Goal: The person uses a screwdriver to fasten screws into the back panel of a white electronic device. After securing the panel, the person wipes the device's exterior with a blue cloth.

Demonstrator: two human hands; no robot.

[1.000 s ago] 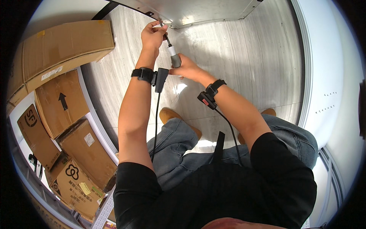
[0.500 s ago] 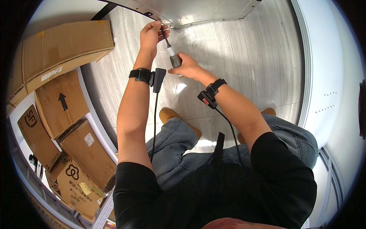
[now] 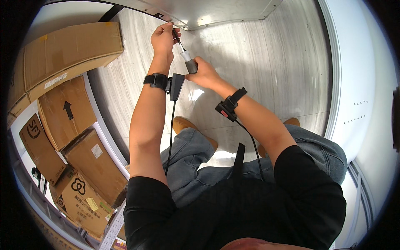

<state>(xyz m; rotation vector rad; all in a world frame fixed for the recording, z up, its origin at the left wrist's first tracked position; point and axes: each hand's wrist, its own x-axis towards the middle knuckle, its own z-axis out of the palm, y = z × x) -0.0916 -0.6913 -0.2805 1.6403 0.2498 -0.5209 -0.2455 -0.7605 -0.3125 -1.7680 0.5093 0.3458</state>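
Observation:
A screwdriver (image 3: 191,64) with a grey and white handle slants up toward the lower edge of a metal panel (image 3: 221,10). My right hand (image 3: 204,74) is closed round the handle from the right side. My left hand (image 3: 163,38) is at the panel's edge, thumb and forefinger pinched together by the screwdriver's tip. Its other fingers curl beside the dark shaft. What the pinch holds, if anything, is too small to make out, and the tip itself is hidden at the fingers.
Several cardboard boxes (image 3: 68,112) are stacked on a rack at the left, one large box (image 3: 73,56) at the upper left. A white panel (image 3: 358,83) rises at the right. Cables hang from the devices strapped to both wrists. Wood-patterned floor (image 3: 266,62) lies beneath.
The screwdriver's handle has turned in my right hand, its dark and light sides shifting. Both hands stay nearly in place; the left has moved slightly left.

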